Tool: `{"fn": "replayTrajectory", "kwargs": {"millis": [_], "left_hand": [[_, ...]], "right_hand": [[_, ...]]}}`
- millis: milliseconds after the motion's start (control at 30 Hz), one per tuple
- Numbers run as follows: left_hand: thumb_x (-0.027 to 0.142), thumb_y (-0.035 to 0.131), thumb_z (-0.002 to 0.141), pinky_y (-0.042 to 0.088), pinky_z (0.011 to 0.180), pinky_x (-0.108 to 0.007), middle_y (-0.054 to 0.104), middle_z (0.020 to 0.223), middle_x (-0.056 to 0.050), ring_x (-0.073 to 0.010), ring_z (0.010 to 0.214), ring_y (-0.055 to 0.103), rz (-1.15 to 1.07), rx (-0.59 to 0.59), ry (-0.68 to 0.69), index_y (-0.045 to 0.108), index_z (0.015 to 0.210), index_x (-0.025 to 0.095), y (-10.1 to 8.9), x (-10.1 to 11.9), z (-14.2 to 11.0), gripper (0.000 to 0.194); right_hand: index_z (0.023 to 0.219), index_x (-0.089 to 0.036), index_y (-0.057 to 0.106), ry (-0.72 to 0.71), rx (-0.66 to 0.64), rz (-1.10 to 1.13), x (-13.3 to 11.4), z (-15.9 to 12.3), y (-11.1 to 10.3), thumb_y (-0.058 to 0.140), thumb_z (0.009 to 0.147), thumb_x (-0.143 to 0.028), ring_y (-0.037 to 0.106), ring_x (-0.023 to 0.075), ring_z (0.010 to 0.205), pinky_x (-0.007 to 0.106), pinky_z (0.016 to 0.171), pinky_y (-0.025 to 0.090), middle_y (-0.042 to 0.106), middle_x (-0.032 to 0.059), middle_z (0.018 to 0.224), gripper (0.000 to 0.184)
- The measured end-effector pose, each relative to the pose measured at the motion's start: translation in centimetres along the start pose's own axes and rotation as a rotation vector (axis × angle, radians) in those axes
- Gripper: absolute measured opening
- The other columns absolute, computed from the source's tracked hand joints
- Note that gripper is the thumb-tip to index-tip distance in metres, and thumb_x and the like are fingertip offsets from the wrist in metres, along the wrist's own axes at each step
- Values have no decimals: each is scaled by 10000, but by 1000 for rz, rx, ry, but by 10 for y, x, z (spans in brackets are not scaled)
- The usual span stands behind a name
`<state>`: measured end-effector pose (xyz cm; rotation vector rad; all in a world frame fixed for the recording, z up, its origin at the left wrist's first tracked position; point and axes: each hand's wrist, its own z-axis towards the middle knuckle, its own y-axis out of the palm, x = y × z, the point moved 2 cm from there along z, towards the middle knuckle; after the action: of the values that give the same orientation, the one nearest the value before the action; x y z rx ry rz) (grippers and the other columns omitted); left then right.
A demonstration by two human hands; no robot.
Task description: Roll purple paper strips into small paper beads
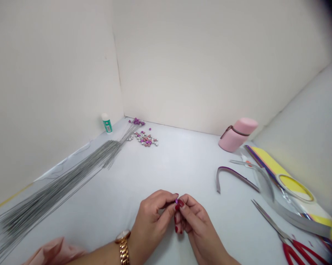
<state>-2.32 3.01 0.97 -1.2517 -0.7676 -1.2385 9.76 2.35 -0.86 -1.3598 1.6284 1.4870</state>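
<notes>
My left hand [153,221] and my right hand [192,221] meet at the fingertips in the lower middle of the view. Between them they pinch a tiny purple piece [176,201], mostly hidden by the fingers, so I cannot tell its exact form. A gold link wristwatch [123,247] sits on my left wrist. Farther up the white surface lies a scattered heap of small purple, pink and silver beads [145,139], well beyond both hands. A long bundle of thin grey wires [52,187] stretches to the left of my hands.
A small green-and-white glue bottle [107,123] stands in the far corner. To the right are a pink flask [237,134], curled quilling strips [232,176], a stack of coloured paper [278,169], a tape roll [295,187] and red-handled scissors [289,235]. White walls bound the back and left.
</notes>
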Motion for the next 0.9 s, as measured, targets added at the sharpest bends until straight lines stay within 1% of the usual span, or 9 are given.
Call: {"fn": "replayTrajectory", "kwargs": {"millis": [100, 167, 200, 267, 400, 500, 633, 733, 900], "left_hand": [[177, 481, 820, 464, 674, -250, 627, 749, -51, -150, 703, 583, -22, -28, -18, 639, 839, 173, 1, -1, 0, 159], [193, 510, 805, 472, 659, -246, 622, 820, -56, -155, 730, 587, -82, -33, -69, 614, 949, 182, 1, -3, 0, 177], [204, 530, 794, 476, 654, -246, 615, 860, -59, -158, 744, 589, -117, -34, -94, 590, 1013, 190, 1, -5, 0, 228], [217, 549, 781, 479, 661, -251, 605, 889, -62, -160, 753, 591, -157, -61, -116, 575, 1055, 193, 0, -6, 1, 276], [216, 531, 790, 471, 684, -263, 629, 821, -63, -166, 743, 593, -189, -132, -154, 641, 879, 159, -1, -7, 4, 153], [238, 560, 772, 471, 696, -275, 656, 808, -69, -177, 749, 597, -301, -149, -240, 636, 858, 140, 0, -9, 6, 151], [251, 581, 758, 465, 668, -264, 671, 734, -50, -165, 699, 595, -405, -134, -321, 645, 854, 132, 2, -9, 6, 166], [245, 585, 756, 453, 636, -233, 661, 677, -18, -140, 657, 587, -440, -116, -347, 655, 836, 150, 3, -8, 6, 143], [263, 581, 759, 435, 631, -225, 649, 692, -24, -136, 666, 565, -416, -126, -329, 653, 805, 146, 4, -5, 5, 145]], "right_hand": [[685, -168, 473, -43, 16, -84, -1, 0, -2, 512, 822, -348, 422, 84, 472, 201, 474, 313, 494, -34, 539, 229], [696, -169, 470, -80, 20, -148, -2, 0, -3, 500, 832, -334, 425, 85, 486, 202, 488, 325, 487, -37, 543, 216], [698, -170, 469, -98, 15, -184, -3, 0, -4, 494, 836, -329, 427, 86, 492, 203, 495, 331, 481, -39, 549, 212], [706, -171, 472, -141, -4, -270, -4, -1, -6, 481, 843, -324, 437, 92, 508, 211, 508, 345, 471, -38, 563, 205], [721, -173, 490, -241, -22, -486, -8, -2, -10, 453, 854, -321, 451, 114, 538, 231, 515, 355, 474, -22, 579, 202], [708, -174, 499, -312, -9, -602, -10, -2, -13, 449, 855, -303, 449, 118, 539, 236, 514, 352, 481, -16, 582, 202], [707, -180, 486, -310, 1, -556, -12, 0, -14, 415, 871, -303, 467, 122, 548, 240, 530, 375, 496, -12, 589, 217], [725, -186, 485, -293, -2, -536, -13, 2, -13, 379, 886, -305, 480, 127, 571, 243, 549, 389, 508, -8, 606, 226], [726, -195, 497, -396, -2, -711, -14, 0, -13, 427, 861, -249, 460, 129, 552, 241, 533, 372, 490, -14, 602, 161]]}}
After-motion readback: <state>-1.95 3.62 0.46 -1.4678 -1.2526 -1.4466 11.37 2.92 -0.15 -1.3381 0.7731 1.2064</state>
